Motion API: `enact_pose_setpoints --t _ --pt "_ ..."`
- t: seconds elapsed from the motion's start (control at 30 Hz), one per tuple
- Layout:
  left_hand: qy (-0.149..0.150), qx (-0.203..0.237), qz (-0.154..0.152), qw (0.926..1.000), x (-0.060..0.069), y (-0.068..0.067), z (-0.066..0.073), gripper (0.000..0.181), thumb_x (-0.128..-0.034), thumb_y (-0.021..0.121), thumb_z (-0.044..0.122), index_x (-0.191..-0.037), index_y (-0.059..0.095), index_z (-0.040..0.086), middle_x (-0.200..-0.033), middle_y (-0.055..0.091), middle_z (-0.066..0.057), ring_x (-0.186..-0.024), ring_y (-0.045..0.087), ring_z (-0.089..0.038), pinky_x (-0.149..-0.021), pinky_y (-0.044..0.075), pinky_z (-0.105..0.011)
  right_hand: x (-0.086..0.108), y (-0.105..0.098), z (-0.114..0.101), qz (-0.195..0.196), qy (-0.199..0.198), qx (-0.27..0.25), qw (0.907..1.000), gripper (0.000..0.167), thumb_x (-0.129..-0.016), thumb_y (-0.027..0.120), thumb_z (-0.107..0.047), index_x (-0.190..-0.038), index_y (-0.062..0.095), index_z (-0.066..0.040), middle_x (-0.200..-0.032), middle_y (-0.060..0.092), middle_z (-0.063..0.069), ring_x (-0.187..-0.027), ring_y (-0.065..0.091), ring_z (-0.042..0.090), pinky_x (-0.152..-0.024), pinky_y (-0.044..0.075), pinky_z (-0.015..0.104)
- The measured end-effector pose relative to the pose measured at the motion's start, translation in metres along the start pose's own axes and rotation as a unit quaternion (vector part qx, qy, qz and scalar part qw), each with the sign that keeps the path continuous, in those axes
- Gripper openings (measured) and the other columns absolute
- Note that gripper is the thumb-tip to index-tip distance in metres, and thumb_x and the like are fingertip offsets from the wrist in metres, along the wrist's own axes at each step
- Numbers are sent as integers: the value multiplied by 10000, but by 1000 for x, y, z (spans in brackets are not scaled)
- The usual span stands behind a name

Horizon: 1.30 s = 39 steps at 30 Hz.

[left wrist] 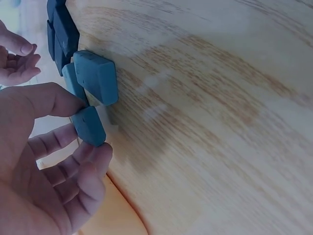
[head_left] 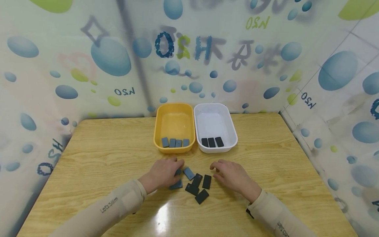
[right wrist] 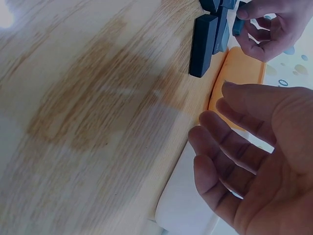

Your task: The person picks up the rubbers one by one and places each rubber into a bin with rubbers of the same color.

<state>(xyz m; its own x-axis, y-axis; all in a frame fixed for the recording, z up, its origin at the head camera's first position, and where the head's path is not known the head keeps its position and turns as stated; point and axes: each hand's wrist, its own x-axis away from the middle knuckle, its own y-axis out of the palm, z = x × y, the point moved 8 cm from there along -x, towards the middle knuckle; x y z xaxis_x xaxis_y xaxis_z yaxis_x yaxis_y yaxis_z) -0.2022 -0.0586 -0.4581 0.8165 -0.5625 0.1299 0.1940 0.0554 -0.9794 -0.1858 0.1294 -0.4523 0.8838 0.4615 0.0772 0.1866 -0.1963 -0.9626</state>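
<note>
My left hand [head_left: 163, 172] pinches a small blue-grey rectangular block [left wrist: 90, 126] between thumb and fingers, low over the wooden table. Another blue-grey block [head_left: 188, 173] lies just right of that hand, and one more blue-grey block [head_left: 176, 185] sits beneath its thumb side. Several black blocks, among them an upright-lying one [head_left: 207, 181] and an overlapping one [head_left: 192, 189], are loosely grouped between the hands. Right of this group hovers my right hand [head_left: 233, 176], fingers loosely bent, with nothing in its grasp.
Behind the hands stand a yellow tub [head_left: 174, 150] holding several blue-grey blocks and, beside it, a white tub [head_left: 215, 149] with three black blocks. A dark piece [head_left: 249, 213] shows partly under the right sleeve. Patterned sheeting [head_left: 189, 75] rises behind the table.
</note>
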Motion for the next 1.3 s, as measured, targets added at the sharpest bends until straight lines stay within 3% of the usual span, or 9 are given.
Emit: enact_pose_setpoints --t 0.33,0.63,1.13,1.3 --pt "-56 56 -100 9999 0 -8 -1 221 -813 703 282 -945 545 200 -778 488 39 -571 434 -126 -467 336 -278 -1 0 1 -41 46 -7 10000 191 -887 707 -233 -1074 671 -212 -945 671 -39 -812 634 118 -680 510 315" --pt "124 75 134 9998 1 -19 4 235 -804 700 299 -997 592 219 -833 531 42 -566 432 -105 -479 343 -263 -1 0 2 -71 70 -1 10000 196 -889 706 -237 -1080 671 -214 -942 669 -44 -806 630 112 -681 509 312" --pt "259 342 356 9984 4 -46 8 205 -789 675 298 -946 571 217 -812 513 55 -584 442 -97 -501 351 -245 -1 -3 0 -75 46 -89 9999 195 -888 706 -230 -1078 672 -204 -956 678 -31 -816 639 121 -671 510 320" --pt "353 243 614 9972 4 -59 8 212 -797 668 278 -987 603 210 -847 541 40 -560 431 -83 -485 338 -227 0 -2 1 -87 46 -99 9999 196 -888 707 -228 -1079 670 -204 -957 677 -32 -821 639 123 -679 512 323"
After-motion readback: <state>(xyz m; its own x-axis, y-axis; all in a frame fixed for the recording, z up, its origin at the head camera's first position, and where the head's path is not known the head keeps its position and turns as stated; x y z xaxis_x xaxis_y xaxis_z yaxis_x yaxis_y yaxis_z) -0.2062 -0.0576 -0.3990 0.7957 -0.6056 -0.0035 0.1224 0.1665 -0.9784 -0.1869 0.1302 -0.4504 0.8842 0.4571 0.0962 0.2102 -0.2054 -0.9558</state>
